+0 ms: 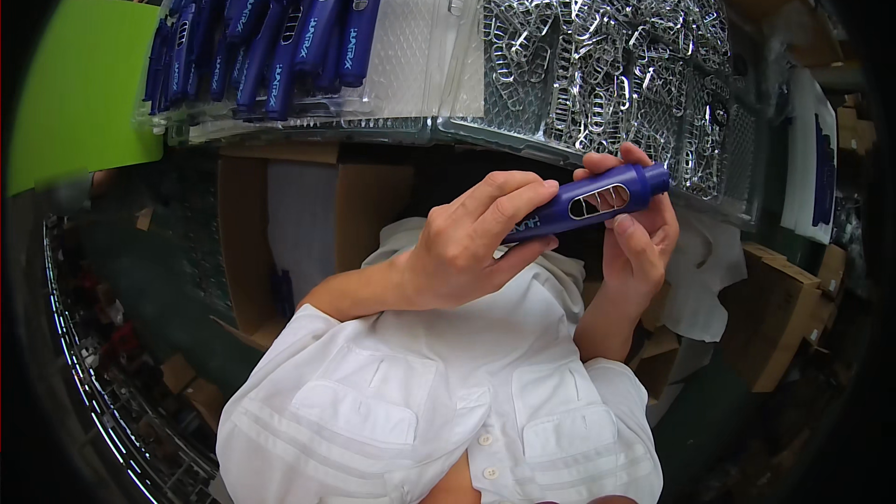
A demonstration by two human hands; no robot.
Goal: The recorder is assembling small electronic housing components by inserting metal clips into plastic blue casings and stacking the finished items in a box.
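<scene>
Both hands hold one dark blue plastic tube (551, 217) in front of my chest, tilted up to the right. An oval window with a silvery slotted metal frame (599, 202) sits in its side. My left hand (467, 241) wraps the tube's lower left part, thumb below and fingers above. My right hand (642, 238) grips around the narrower right end, its thumb under the window and fingertips behind. Beyond the hands, many small shiny metal frames (616, 65) lie heaped in clear trays. Similar blue tubes (308, 33) are piled at the far left.
A bright green panel (84, 93) stands at the left. A clear plastic tray (406, 47) carries the tube pile. Below the work surface is an open cardboard box (247, 243). More cardboard (784, 317) stands at the right, near a white sheet with blue tubes (821, 173).
</scene>
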